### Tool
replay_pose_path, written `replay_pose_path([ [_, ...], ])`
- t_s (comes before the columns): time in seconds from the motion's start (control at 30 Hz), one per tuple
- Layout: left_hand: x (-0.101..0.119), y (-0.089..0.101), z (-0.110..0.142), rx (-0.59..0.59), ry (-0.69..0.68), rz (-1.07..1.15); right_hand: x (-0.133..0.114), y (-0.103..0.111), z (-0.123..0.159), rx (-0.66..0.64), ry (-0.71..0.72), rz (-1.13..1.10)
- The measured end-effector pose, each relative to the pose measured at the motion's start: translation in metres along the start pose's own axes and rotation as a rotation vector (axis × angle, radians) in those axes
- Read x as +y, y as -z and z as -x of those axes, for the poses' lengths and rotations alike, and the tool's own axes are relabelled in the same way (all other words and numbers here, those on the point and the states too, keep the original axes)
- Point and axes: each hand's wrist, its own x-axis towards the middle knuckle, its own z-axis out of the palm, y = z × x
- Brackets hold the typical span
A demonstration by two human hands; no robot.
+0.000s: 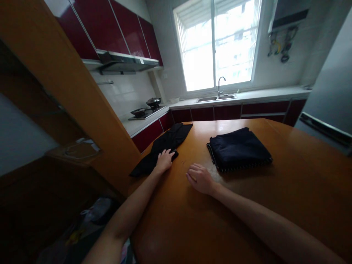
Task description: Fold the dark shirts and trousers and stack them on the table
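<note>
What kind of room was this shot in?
Looks like a home kitchen: there's a sink with a tall faucet under the window, a stove with pans on it, and a range hood above.

we rest our left hand (164, 162) on rumpled black cloth (172, 137); our right hand (200, 178), fingers curled, is near folded dark fabric (239, 148) on the wooden table (176, 223).

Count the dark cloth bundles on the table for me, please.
2: a loose bundle under the left hand, and a folded bundle beyond and to the right of the right hand. Separate pieces may be hidden within either.
</note>
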Motion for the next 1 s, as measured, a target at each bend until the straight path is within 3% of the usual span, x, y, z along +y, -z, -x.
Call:
replay_pose_path([
  [0.1,0.01,-0.001,0.014,-0.028,0.043,-0.005,0.011,0.032,-0.005,0.131,-0.144,0.184],
  [0.2,0.045,-0.005,0.026,0.039,0.025,-0.002,0.031,0.07,0.002,0.199,-0.346,0.434],
  [0.33,0.117,-0.007,0.033,0.229,-0.245,0.2,0.053,0.102,0.035,0.134,-0.544,0.668],
  [0.47,0.17,-0.008,0.041,0.298,-0.48,0.513,0.058,0.108,0.061,0.053,-0.472,0.677],
  [0.57,0.176,-0.008,0.05,0.325,-0.597,0.656,0.062,0.112,0.064,-0.005,-0.376,0.663],
  [0.7,0.164,-0.005,0.057,0.365,-0.627,0.762,0.078,0.126,0.06,-0.077,-0.316,0.583],
  [0.8,0.163,0.002,0.062,0.384,-0.617,0.796,0.08,0.129,0.06,0.02,-0.335,0.512],
  [0.9,0.17,0.007,0.07,0.37,-0.713,0.81,0.058,0.115,0.06,0.158,-0.321,0.372],
  [1.0,0.166,0.008,0.071,0.366,-0.746,0.833,0.027,0.093,0.059,0.128,-0.247,0.114],
])
